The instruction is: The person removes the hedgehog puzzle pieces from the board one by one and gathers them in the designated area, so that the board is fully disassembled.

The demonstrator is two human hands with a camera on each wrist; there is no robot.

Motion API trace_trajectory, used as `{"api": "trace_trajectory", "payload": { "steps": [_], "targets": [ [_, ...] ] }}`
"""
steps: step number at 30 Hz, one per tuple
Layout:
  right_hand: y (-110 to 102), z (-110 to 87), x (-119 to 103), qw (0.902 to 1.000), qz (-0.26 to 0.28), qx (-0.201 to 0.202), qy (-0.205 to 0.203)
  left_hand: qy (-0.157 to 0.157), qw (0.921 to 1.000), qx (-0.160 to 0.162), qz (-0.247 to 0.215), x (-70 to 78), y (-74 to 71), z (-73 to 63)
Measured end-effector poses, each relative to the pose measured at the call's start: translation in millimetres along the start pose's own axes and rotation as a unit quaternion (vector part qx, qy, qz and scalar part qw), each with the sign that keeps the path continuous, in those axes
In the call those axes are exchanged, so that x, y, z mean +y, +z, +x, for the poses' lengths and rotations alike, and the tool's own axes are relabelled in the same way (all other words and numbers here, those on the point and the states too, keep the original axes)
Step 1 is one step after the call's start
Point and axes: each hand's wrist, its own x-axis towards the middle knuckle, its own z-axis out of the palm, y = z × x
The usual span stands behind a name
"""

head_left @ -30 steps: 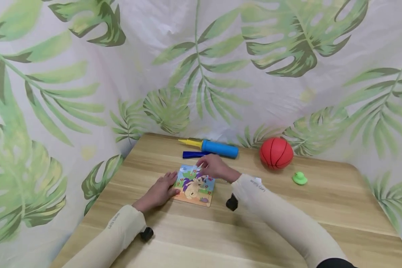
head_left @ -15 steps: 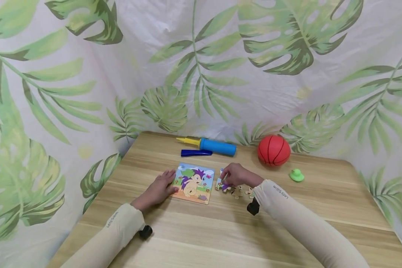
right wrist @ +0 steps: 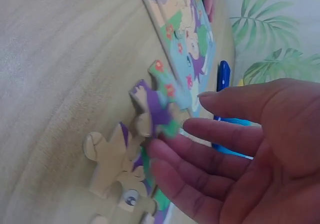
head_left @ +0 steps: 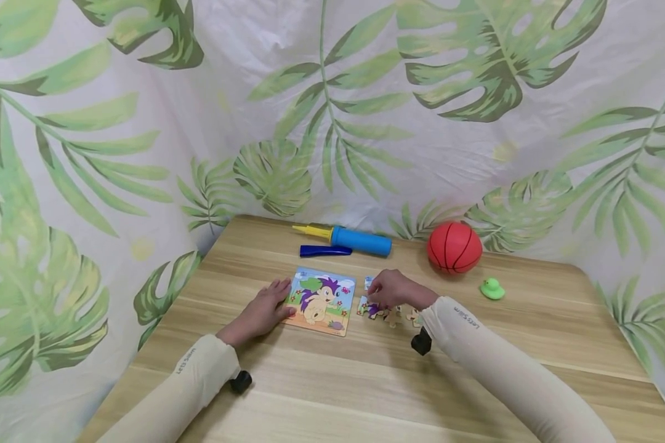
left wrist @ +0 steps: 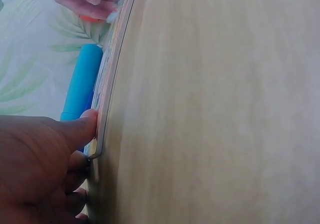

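A square picture puzzle (head_left: pixel 320 301) of a purple-spined hedgehog lies flat on the table. My left hand (head_left: pixel 261 311) rests at its left edge, and in the left wrist view the thumb (left wrist: pixel 82 129) touches the board's corner. To the right of the puzzle, my right hand (head_left: pixel 392 289) is low over several loose jigsaw pieces (right wrist: pixel 107 159). In the right wrist view its thumb and index finger are apart, with the fingertips at a purple and green piece (right wrist: pixel 159 108). The hand hides part of the pieces in the head view.
Behind the puzzle lie a blue hand pump (head_left: pixel 361 241) with a yellow nozzle and a dark blue flat object (head_left: pixel 324 251). A red ball (head_left: pixel 454 247) and a green toy duck (head_left: pixel 492 288) stand at the back right. A leaf-patterned curtain (head_left: pixel 332 111) hangs behind the table.
My right hand has moved from the puzzle's upper part rightward to the loose pieces, staying there over the last half second. My left hand has kept its place at the board's left edge.
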Motion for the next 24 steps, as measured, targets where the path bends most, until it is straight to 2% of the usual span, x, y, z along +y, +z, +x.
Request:
{"api": "trace_trajectory", "payload": {
  "steps": [4, 9, 12, 15, 17, 20, 22, 24],
  "targets": [
    [-6.8, -5.2, -0.2, 0.9982, -0.035, 0.036, -0.033, 0.002, 1.0000, 0.001, -0.004, 0.0, -1.2, -0.6],
    [-14.9, -11.7, -3.4, 0.9963, -0.031, 0.055, -0.058, -0.005, 0.9997, -0.021, -0.008, -1.0, -7.8, 3.1],
    [-17.5, -16.1, -5.1, 0.9953, -0.030, 0.058, -0.072, -0.027, 0.9985, -0.023, -0.042, 2.0, -15.6, 8.1],
    [-15.6, -18.4, -5.8, 0.9942, -0.025, 0.057, -0.088, -0.031, 0.9963, -0.005, -0.080, 11.1, -21.7, 12.9],
    [-11.7, -18.7, -6.3, 0.9929, -0.023, 0.053, -0.104, -0.007, 0.9959, 0.000, -0.090, 20.5, -22.8, 14.7],
    [-1.7, -16.0, -8.8, 0.9917, -0.007, 0.042, -0.121, 0.042, 0.9961, -0.010, -0.077, 34.6, -17.2, 16.4],
    [5.9, -13.1, -13.9, 0.9909, -0.005, 0.035, -0.130, 0.060, 0.9958, -0.019, -0.066, 40.1, -9.8, 17.7],
    [16.0, -8.4, -19.3, 0.9889, -0.011, 0.033, -0.144, 0.064, 0.9960, -0.034, -0.053, 41.0, -1.2, 19.2]
  ]
}}
